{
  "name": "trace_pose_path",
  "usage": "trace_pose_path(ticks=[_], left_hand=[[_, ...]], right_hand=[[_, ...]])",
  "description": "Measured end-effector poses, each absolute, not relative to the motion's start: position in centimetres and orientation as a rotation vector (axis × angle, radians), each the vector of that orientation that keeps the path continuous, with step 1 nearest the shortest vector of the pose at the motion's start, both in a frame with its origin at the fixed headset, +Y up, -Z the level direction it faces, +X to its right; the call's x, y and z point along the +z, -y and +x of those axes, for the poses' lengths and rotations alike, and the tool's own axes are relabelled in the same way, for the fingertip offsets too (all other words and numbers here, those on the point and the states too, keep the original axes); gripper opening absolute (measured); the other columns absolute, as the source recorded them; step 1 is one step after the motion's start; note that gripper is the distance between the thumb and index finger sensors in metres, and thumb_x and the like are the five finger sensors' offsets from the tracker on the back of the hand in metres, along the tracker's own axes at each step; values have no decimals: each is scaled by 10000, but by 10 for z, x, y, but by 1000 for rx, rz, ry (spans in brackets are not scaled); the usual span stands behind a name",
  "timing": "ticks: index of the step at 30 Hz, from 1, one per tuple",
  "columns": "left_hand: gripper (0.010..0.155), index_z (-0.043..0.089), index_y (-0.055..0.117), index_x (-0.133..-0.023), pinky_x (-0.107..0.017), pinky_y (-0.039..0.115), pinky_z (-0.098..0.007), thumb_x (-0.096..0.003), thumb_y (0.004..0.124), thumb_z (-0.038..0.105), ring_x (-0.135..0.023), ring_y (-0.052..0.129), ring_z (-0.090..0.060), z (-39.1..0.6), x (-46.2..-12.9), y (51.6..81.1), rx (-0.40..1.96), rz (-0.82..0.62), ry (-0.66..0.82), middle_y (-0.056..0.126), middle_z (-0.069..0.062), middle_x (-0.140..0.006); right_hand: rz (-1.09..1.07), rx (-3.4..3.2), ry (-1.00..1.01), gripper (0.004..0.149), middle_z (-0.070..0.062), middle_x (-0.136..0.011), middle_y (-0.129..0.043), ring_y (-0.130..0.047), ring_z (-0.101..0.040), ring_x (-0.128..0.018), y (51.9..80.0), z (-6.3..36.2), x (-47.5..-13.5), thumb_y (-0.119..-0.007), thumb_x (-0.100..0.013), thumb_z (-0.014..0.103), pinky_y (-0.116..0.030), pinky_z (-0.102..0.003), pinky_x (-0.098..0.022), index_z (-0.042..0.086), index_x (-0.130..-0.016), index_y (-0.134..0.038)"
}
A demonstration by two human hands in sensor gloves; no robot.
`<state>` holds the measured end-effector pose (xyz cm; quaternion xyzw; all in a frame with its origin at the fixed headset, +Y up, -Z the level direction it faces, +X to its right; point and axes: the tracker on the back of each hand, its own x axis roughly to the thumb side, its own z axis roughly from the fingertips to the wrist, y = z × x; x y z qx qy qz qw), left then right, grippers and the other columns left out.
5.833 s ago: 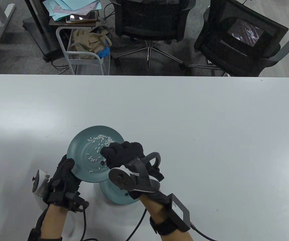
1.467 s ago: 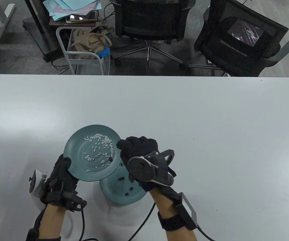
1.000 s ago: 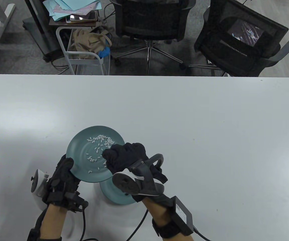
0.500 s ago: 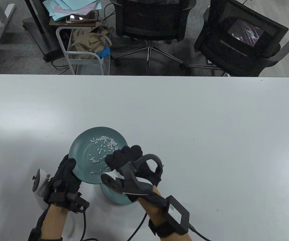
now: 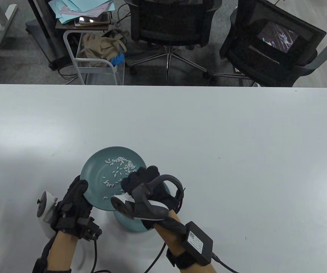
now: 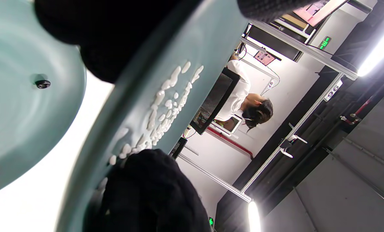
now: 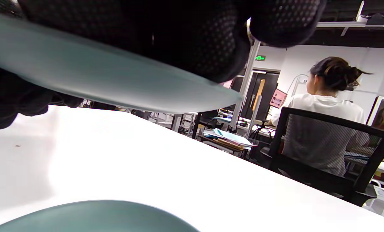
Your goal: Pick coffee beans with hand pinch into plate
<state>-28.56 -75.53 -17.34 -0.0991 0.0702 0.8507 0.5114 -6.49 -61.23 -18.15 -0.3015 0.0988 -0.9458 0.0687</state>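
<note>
My left hand (image 5: pixel 81 187) grips the near-left rim of a teal plate (image 5: pixel 95 170) and holds it tilted above the table. Several white grains (image 5: pixel 120 167) lie on it; no dark bean shows there. My right hand (image 5: pixel 128 182) reaches over the plate's right side with its fingers bunched on the surface next to the grains; what they pinch is hidden. A second teal plate (image 5: pixel 129 224) sits on the table under my right hand. The left wrist view shows that plate (image 6: pixel 18 129) with one dark coffee bean (image 6: pixel 43 84) on it.
The white table (image 5: pixel 209 142) stretches far and right of the plates. Two black office chairs (image 5: pixel 169 25) and a wire cart (image 5: pixel 95 57) stand beyond its far edge. A cable (image 5: pixel 157 253) trails from my right wrist.
My right hand came back from over the lower plate onto the held plate and bunched its fingers there. The held plate and both hands drifted slightly right and toward me.
</note>
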Motion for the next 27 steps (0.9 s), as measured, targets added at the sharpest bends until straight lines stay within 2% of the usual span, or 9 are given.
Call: trace_pose_path(ticks=[6,17,27], left_hand=[[588,194,510,-997,-355,814,-421,-481,671,427,-506,931,-363,-286,-174,755,2024,-236,-172,787,-137,-821],[586,190,522,-995,-350,813,-422,-481,676,427,-500,932,-365,-285,-173,753,2016,-234,-176,793,-141,-816],[584,185,535,-992,-337,812,-429,-478,682,421,-484,934,-374,-283,-173,754,1999,-244,-188,802,-153,-806]], right_hand=[[-901,-2879,-191,369,-64,-751,-967,-909,-229,-501,616,-64,-184,-891,-409,375,-709,-536,-505,260,-758,-856],[-904,-2891,-161,379,-73,-747,-963,-910,-222,-494,617,-64,-185,-892,-405,376,-716,-535,-502,255,-762,-845],[-898,-2882,-52,407,-91,-746,-951,-910,-204,-473,620,-65,-186,-890,-407,371,-729,-528,-488,238,-785,-821]])
